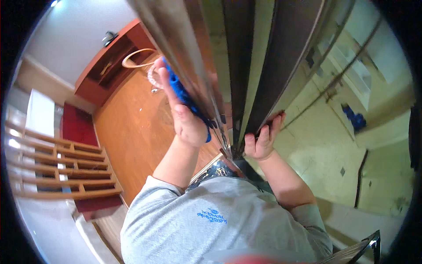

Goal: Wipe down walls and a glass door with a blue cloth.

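My left hand (189, 123) lies flat, with a blue cloth (179, 89) between its palm and a tall, glossy metal-framed door panel (194, 43). The fingers point up along the panel and the thumb side faces me. On the other side, my right hand (262, 142) curls around a dark upright door edge (263, 99), with the fingertips partly hidden behind it. Between my hands the upright strips converge downward to a dark patterned threshold (221, 170) just in front of my grey shirt.
Orange-brown wood flooring (141, 132) spreads to the left, with a reddish wooden shelf unit (108, 66) and a wooden lattice partition (66, 168). On the right is a pale tiled floor (310, 145), where a blue object (354, 117) lies. A dark-edged glossy item (371, 244) juts in at bottom right.
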A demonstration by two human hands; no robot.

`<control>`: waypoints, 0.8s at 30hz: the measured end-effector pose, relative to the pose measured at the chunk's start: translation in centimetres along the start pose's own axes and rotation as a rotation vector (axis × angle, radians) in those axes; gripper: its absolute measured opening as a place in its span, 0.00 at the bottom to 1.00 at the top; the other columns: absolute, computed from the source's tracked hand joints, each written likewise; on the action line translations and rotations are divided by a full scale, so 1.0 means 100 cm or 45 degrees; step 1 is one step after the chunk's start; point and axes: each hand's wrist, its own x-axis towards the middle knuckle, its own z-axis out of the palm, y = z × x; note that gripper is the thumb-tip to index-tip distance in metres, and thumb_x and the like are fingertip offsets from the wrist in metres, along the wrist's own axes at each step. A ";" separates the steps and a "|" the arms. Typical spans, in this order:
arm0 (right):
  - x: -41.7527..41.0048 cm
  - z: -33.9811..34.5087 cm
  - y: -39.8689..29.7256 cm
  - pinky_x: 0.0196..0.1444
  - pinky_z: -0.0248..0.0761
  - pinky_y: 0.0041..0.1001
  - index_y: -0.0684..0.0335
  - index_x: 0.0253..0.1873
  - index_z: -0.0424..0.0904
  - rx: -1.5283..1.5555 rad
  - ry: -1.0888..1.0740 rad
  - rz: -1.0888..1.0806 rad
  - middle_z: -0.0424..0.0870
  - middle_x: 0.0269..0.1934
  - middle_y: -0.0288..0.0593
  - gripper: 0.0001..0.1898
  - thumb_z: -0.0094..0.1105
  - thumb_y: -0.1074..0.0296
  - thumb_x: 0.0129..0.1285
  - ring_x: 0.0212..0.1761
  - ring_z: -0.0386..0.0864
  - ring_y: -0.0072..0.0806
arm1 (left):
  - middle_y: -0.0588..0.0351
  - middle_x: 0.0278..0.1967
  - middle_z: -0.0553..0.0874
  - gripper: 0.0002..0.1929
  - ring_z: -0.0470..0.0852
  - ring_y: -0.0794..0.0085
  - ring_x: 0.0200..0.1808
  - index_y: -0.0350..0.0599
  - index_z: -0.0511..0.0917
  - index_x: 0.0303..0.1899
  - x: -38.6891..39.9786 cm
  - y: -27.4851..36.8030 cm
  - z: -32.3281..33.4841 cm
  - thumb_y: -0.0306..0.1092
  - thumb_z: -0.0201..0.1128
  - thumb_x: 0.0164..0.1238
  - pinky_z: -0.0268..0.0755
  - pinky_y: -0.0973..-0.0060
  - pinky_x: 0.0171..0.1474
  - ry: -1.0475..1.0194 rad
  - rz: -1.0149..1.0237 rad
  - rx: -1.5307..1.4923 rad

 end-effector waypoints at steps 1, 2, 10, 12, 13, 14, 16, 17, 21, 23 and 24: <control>0.001 0.002 -0.001 0.71 0.42 0.59 0.49 0.75 0.55 -0.021 -0.001 0.009 0.49 0.75 0.54 0.32 0.51 0.55 0.68 0.74 0.46 0.65 | 0.48 0.76 0.41 0.39 0.50 0.60 0.75 0.42 0.35 0.75 -0.002 0.001 0.002 0.52 0.45 0.77 0.46 0.62 0.73 -0.006 -0.007 -0.002; 0.001 0.004 0.001 0.72 0.39 0.59 0.49 0.74 0.57 0.007 -0.021 0.010 0.50 0.75 0.55 0.31 0.51 0.55 0.68 0.75 0.46 0.65 | 0.49 0.77 0.38 0.40 0.46 0.60 0.76 0.41 0.34 0.75 -0.005 0.003 0.001 0.52 0.46 0.76 0.42 0.62 0.74 -0.013 -0.015 -0.005; 0.024 -0.005 0.044 0.74 0.34 0.56 0.46 0.73 0.60 0.135 -0.134 -0.149 0.50 0.76 0.50 0.28 0.46 0.52 0.69 0.76 0.45 0.61 | 0.49 0.74 0.54 0.31 0.55 0.64 0.74 0.36 0.44 0.74 -0.061 0.008 0.002 0.36 0.44 0.78 0.44 0.65 0.73 0.202 -0.196 0.256; 0.019 -0.001 0.054 0.74 0.33 0.57 0.51 0.75 0.55 0.092 -0.135 -0.288 0.46 0.77 0.50 0.29 0.42 0.52 0.72 0.77 0.41 0.60 | 0.46 0.74 0.53 0.31 0.53 0.60 0.74 0.35 0.45 0.74 -0.053 0.021 0.017 0.36 0.44 0.77 0.43 0.64 0.74 0.226 -0.073 0.467; 0.017 -0.001 0.055 0.74 0.33 0.57 0.51 0.75 0.55 0.118 -0.127 -0.305 0.46 0.77 0.50 0.29 0.42 0.52 0.72 0.77 0.41 0.60 | 0.45 0.74 0.53 0.31 0.52 0.58 0.74 0.35 0.45 0.74 -0.043 0.027 0.024 0.36 0.44 0.77 0.42 0.63 0.74 0.229 -0.013 0.562; 0.016 -0.001 0.056 0.73 0.33 0.57 0.52 0.75 0.55 0.102 -0.122 -0.308 0.46 0.77 0.51 0.29 0.42 0.52 0.72 0.77 0.41 0.60 | 0.44 0.74 0.52 0.31 0.52 0.57 0.74 0.34 0.45 0.73 -0.033 0.032 0.030 0.37 0.44 0.77 0.41 0.62 0.74 0.229 0.045 0.652; 0.014 0.002 0.056 0.73 0.32 0.58 0.52 0.75 0.55 0.100 -0.123 -0.317 0.46 0.77 0.51 0.29 0.41 0.52 0.72 0.77 0.41 0.61 | 0.41 0.74 0.51 0.31 0.50 0.53 0.75 0.34 0.46 0.73 -0.018 0.040 0.040 0.37 0.45 0.76 0.40 0.60 0.74 0.229 0.142 0.827; 0.014 0.003 0.056 0.73 0.32 0.58 0.52 0.75 0.55 0.084 -0.131 -0.307 0.46 0.77 0.52 0.29 0.41 0.52 0.72 0.77 0.41 0.61 | 0.40 0.74 0.51 0.31 0.49 0.51 0.75 0.33 0.47 0.73 -0.013 0.043 0.044 0.37 0.45 0.76 0.39 0.59 0.74 0.228 0.184 0.906; 0.012 0.001 0.057 0.73 0.32 0.58 0.54 0.75 0.54 0.066 -0.152 -0.293 0.45 0.77 0.53 0.30 0.41 0.52 0.72 0.77 0.41 0.61 | 0.34 0.74 0.49 0.31 0.46 0.44 0.76 0.31 0.48 0.72 -0.020 0.038 0.051 0.38 0.45 0.75 0.37 0.56 0.74 0.199 0.272 1.153; 0.012 0.001 0.053 0.73 0.34 0.59 0.54 0.75 0.53 0.018 -0.185 -0.276 0.45 0.76 0.54 0.30 0.40 0.52 0.72 0.77 0.41 0.61 | 0.33 0.73 0.48 0.33 0.46 0.42 0.75 0.32 0.47 0.73 -0.029 0.030 0.043 0.42 0.45 0.75 0.37 0.55 0.74 0.175 0.292 1.114; 0.012 0.004 0.056 0.72 0.35 0.60 0.54 0.74 0.56 0.063 -0.144 -0.260 0.47 0.76 0.54 0.30 0.42 0.51 0.71 0.76 0.43 0.63 | 0.32 0.73 0.48 0.35 0.46 0.40 0.75 0.32 0.45 0.73 -0.031 0.024 0.039 0.47 0.44 0.76 0.38 0.55 0.74 0.150 0.341 1.090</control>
